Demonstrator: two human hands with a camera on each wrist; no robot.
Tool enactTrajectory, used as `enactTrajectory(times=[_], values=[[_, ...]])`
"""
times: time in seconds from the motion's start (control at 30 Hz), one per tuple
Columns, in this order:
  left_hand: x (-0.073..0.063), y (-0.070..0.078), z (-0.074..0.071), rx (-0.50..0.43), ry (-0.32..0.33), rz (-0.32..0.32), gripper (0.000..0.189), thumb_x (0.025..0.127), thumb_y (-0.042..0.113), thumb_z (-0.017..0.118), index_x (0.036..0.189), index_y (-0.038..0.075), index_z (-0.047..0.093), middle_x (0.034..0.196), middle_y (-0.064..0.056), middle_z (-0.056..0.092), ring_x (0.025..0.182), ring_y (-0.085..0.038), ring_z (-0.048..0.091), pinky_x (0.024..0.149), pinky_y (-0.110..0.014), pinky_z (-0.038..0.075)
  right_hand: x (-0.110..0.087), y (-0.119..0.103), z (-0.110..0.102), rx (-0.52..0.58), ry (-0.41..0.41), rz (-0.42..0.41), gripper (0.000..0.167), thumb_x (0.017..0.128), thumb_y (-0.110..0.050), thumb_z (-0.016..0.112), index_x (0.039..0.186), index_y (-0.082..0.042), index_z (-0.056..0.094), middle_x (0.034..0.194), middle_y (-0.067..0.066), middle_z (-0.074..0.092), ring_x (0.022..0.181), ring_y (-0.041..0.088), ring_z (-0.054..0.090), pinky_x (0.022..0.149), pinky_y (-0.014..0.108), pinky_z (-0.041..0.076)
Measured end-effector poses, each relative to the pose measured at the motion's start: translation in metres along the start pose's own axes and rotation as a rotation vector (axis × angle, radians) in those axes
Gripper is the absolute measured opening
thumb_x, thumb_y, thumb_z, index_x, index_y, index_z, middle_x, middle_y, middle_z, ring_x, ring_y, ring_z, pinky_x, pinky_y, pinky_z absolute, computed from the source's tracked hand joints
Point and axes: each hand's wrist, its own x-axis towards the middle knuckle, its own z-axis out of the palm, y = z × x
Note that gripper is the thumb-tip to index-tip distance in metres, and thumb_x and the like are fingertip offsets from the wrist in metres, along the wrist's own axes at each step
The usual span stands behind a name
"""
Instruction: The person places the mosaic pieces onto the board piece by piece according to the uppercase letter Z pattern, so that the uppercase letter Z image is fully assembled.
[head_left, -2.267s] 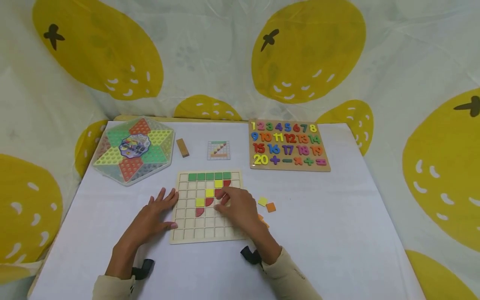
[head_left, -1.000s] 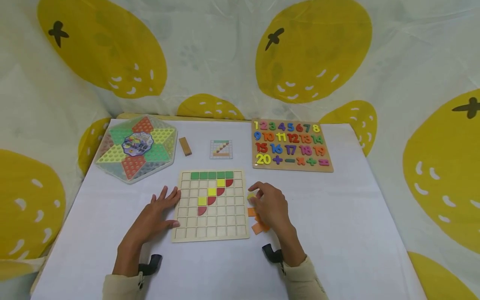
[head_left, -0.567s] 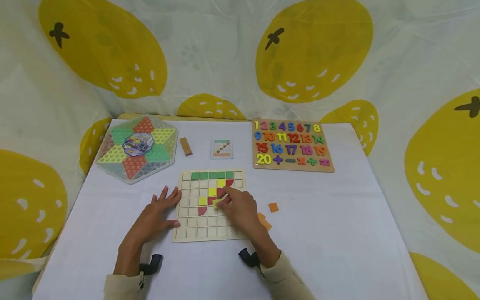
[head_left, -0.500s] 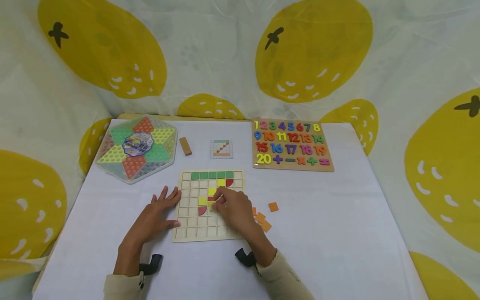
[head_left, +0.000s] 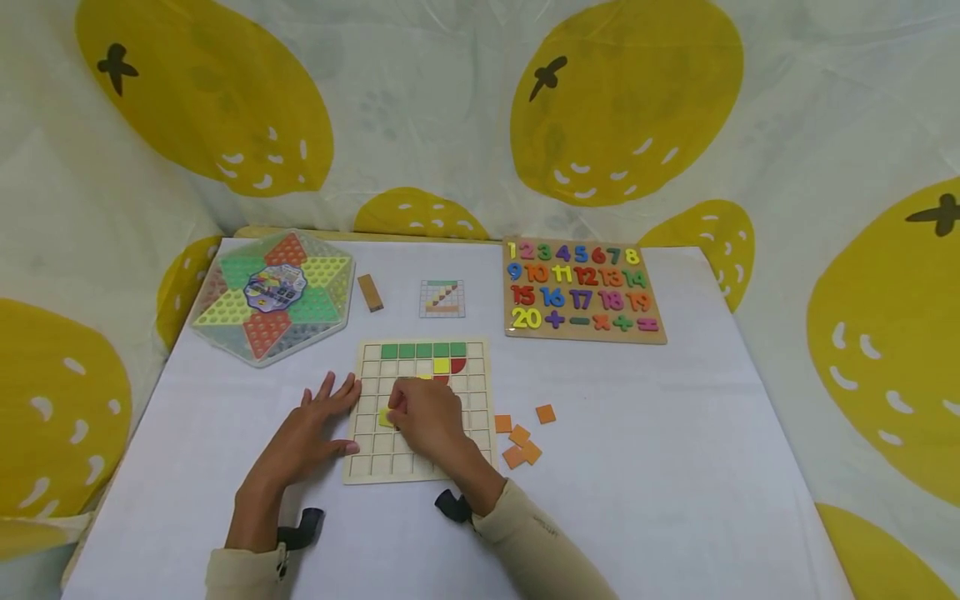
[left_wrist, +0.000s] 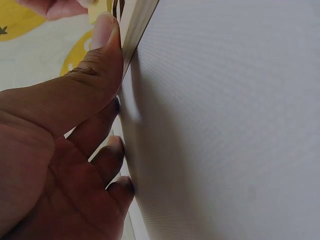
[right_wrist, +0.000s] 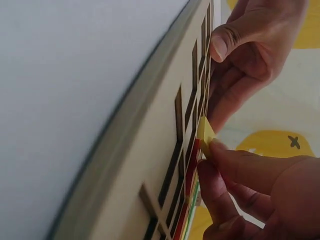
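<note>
Right wrist view: our right hand (right_wrist: 250,185) pinches a thin, light, stiff yellow tile (right_wrist: 204,131) by its edges over the board (head_left: 365,468); left hand (head_left: 311,429) lies flat, fingers spread, vs. the board's left edge.

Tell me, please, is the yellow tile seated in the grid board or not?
Not seated: the right hand pinches the yellow tile, tilted above the grid board.

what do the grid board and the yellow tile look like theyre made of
Grid board: probably light unpainted wood, pale matte tan with recessed square cells. Yellow tile: thin, flat, matte yellow, pinched by the right hand; painted wood or foam, hard to tell.
</note>
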Motion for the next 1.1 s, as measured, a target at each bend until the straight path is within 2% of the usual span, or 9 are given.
enactTrajectory(times=[0.2,0.33,0.5,0.67,0.8,0.93,1.1], values=[[0.0,0.0,0.0,-0.007,-0.002,0.005,0.102,0.074,0.015,0.094,0.162,0.008,0.043,0.17,-0.014,0.035,0.164,-0.045,0.015,0.13,-0.073,0.013,0.005,-0.006,0.003,-0.097,-0.023,-0.037,0.021,0.088,-0.019,0.087,0.077,-0.024,0.07,0.074,-0.012,0.063,0.071,0.008,0.057,0.053,0.025,0.041],[0.0,0.001,-0.001,-0.012,0.0,0.006,0.101,0.074,0.015,0.094,0.161,0.007,0.043,0.17,-0.015,0.035,0.164,-0.046,0.015,0.129,-0.074,0.013,0.004,-0.006,0.002,-0.122,-0.046,-0.051,0.02,0.087,-0.02,0.088,0.077,-0.025,0.071,0.077,-0.012,0.064,0.072,0.008,0.057,0.053,0.024,0.041],[-0.001,0.002,-0.001,-0.011,-0.001,0.002,0.101,0.074,0.014,0.093,0.161,0.007,0.043,0.17,-0.015,0.034,0.164,-0.046,0.014,0.13,-0.073,0.012,0.0,0.0,-0.002,-0.044,-0.062,-0.068,0.011,0.087,-0.02,0.088,0.092,-0.022,0.077,0.071,-0.013,0.062,0.069,0.004,0.055,0.055,0.021,0.041],[0.0,0.002,0.0,-0.005,-0.002,-0.013,0.101,0.074,0.015,0.094,0.162,0.009,0.043,0.171,-0.013,0.034,0.165,-0.045,0.014,0.13,-0.072,0.011,-0.007,0.014,-0.013,0.047,-0.075,-0.06,0.022,0.089,-0.025,0.087,0.109,-0.023,0.077,0.073,-0.016,0.064,0.075,0.001,0.057,0.063,0.02,0.043],[0.0,0.003,0.001,-0.002,-0.002,-0.021,0.102,0.074,0.016,0.094,0.162,0.01,0.043,0.171,-0.013,0.034,0.165,-0.044,0.013,0.131,-0.071,0.011,-0.015,0.026,-0.033,0.056,-0.031,-0.017,0.026,0.089,-0.027,0.088,0.113,-0.025,0.077,0.081,-0.014,0.068,0.088,0.008,0.062,0.074,0.025,0.049],[0.001,0.003,0.001,0.005,-0.005,-0.029,0.104,0.073,0.016,0.094,0.163,0.01,0.042,0.171,-0.013,0.033,0.165,-0.044,0.012,0.131,-0.071,0.011,-0.027,0.042,-0.055,0.106,0.022,0.074,0.031,0.087,-0.024,0.089,0.115,-0.024,0.078,0.085,-0.012,0.069,0.099,0.019,0.064,0.084,0.036,0.051],[0.001,0.003,0.001,0.015,-0.006,-0.031,0.105,0.073,0.016,0.095,0.163,0.01,0.041,0.171,-0.013,0.033,0.165,-0.044,0.013,0.131,-0.071,0.012,-0.042,0.07,-0.075,0.11,0.066,0.175,0.031,0.084,-0.021,0.091,0.112,-0.021,0.079,0.087,-0.008,0.07,0.1,0.022,0.063,0.084,0.038,0.05]])
